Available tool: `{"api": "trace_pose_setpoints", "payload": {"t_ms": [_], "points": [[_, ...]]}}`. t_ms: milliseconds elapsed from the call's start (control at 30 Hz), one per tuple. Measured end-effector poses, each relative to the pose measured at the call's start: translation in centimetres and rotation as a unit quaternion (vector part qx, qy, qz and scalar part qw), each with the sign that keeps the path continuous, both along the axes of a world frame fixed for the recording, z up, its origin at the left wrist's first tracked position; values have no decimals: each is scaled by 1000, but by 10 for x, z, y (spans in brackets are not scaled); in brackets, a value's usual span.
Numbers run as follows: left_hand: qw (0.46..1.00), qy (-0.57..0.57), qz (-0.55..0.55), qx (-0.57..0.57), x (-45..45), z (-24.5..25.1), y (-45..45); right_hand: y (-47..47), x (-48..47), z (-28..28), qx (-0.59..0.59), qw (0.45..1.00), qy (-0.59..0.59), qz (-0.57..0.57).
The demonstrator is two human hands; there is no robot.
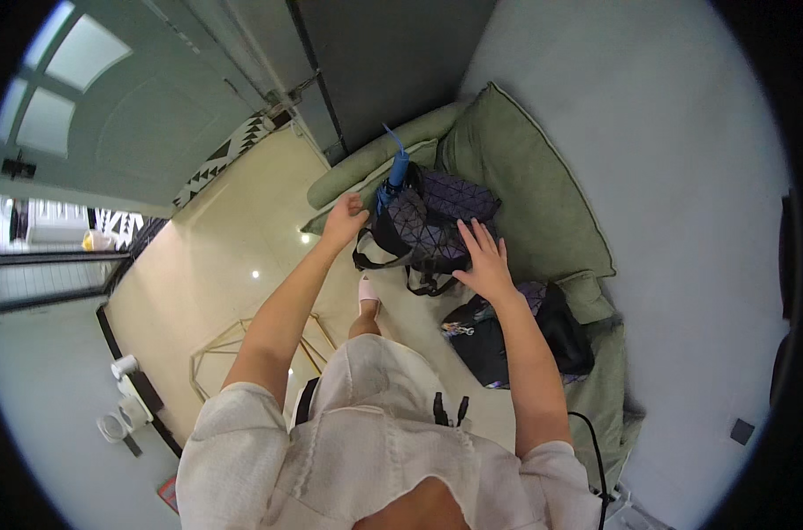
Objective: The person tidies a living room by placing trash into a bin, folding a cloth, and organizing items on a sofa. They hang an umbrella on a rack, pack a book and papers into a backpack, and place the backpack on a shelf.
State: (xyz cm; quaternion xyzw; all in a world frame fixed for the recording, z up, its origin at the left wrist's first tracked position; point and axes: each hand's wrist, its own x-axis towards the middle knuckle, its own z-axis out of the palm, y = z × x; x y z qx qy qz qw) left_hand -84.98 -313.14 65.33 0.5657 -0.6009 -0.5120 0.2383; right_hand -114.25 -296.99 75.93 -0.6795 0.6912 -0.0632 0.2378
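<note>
A backpack (408,222) with a dark purple geometric triangle pattern rests on the green sofa in front of me, its black straps hanging at the near edge. A folded blue umbrella (398,171) sticks up from its left side, with a thin cord at the top. Beside the umbrella is my left hand (345,220), empty, thumb apart from its loosely bent fingers. My right hand (487,262) is spread over the backpack's right side; contact cannot be made out. Below my right forearm lies a second dark bag (484,344) with a similar pattern and a metal clip.
Green cushions (520,179) line the sofa against the grey wall (693,218). On the left, a gold wire frame (206,348) stands on the glossy tiled floor (242,225). A panelled door (143,112) is at the upper left. A black cable (597,444) runs by my right sleeve.
</note>
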Motion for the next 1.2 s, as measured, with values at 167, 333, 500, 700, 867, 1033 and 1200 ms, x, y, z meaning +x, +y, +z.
{"api": "trace_pose_setpoints", "payload": {"t_ms": [167,333,500,700,867,1033,1200], "points": [[995,-44,-67,53,-51,-53,-76,-40,19,-26,140,990,14,-20],[983,-73,-144,86,-84,-90,-97,-16,13,-29,108,993,-8,-40],[983,-106,-144,-33,-93,-64,-98,1,8,-31,74,993,-10,-89],[986,38,-49,-154,-92,76,-130,-2,12,-24,81,993,-16,-78],[969,130,-121,-171,-96,200,-119,-16,10,31,-18,965,-209,-156],[932,204,-297,-40,-135,267,-34,12,3,109,-187,905,-338,-180],[797,192,-570,58,-206,290,114,148,-11,155,-193,794,-521,-247]]}}
